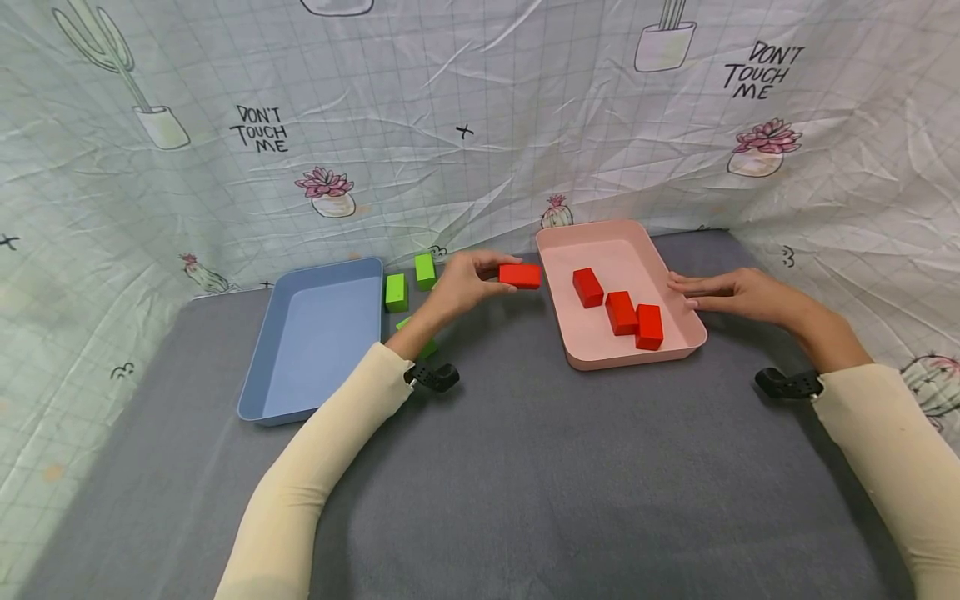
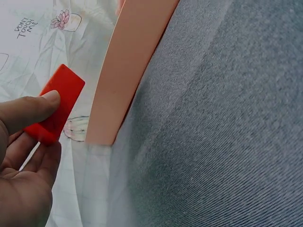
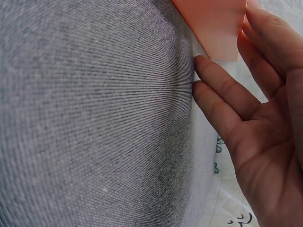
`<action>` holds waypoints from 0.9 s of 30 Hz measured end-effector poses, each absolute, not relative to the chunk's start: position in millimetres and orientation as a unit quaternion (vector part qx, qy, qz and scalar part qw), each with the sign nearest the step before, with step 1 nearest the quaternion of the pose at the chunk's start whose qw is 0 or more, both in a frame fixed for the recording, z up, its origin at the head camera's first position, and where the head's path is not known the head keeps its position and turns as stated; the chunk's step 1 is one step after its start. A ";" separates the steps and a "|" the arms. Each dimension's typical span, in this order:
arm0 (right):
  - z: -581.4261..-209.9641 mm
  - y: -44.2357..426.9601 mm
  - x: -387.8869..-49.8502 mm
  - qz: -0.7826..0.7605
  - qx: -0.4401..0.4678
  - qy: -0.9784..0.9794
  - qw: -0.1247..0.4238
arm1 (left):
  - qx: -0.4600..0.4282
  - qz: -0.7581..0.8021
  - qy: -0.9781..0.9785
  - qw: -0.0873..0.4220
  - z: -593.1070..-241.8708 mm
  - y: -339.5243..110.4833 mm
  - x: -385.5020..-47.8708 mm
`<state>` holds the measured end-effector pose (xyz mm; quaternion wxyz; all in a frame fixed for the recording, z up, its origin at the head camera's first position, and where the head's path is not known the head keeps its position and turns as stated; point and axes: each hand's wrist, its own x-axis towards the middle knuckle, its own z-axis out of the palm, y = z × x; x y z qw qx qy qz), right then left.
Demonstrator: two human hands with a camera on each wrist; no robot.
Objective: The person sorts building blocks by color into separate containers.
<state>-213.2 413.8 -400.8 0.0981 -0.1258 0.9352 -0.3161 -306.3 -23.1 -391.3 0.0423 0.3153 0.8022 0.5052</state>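
My left hand (image 1: 467,283) pinches a red block (image 1: 520,276) between thumb and fingers, just left of the pink tray (image 1: 617,364). In the left wrist view the thumb lies across the face of that red block (image 2: 64,98), and the pink tray's wall (image 2: 125,61) stands beyond it. Inside the pink tray lie a red block (image 1: 588,287) and, nearer the front, two more touching or nearly touching, one of them the red block (image 1: 649,327). At the tray's right side, my right hand (image 1: 738,293) has its fingers extended, with fingertips at the rim.
A blue tray (image 1: 322,350) sits on the left of the grey table (image 1: 570,483). Several green blocks, including a green block (image 1: 397,293), lie between that tray and my left forearm, which partly hides one. A printed cloth (image 1: 420,100) hangs behind the table.
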 end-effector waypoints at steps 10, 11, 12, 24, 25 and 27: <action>-400.6 414.0 -212.5 -0.309 -0.117 0.938 0.102 | 0.338 0.495 0.799 0.055 -390.1 -21.5 -297.0; -400.9 414.1 -212.7 -0.310 -0.117 0.938 0.102 | 0.340 0.493 0.799 0.058 -390.0 -21.5 -296.3; -401.3 414.0 -212.9 -0.311 -0.116 0.938 0.103 | 0.342 0.491 0.799 0.060 -389.9 -21.1 -295.2; -400.0 413.5 -211.9 -0.309 -0.108 0.939 0.107 | 0.369 0.465 0.801 0.073 -388.2 -17.2 -282.2; -400.3 413.8 -211.8 -0.311 -0.107 0.938 0.107 | 0.371 0.462 0.802 0.072 -387.5 -17.1 -281.5; -400.9 413.9 -211.4 -0.315 -0.107 0.937 0.107 | 0.373 0.462 0.801 0.073 -386.7 -16.6 -280.7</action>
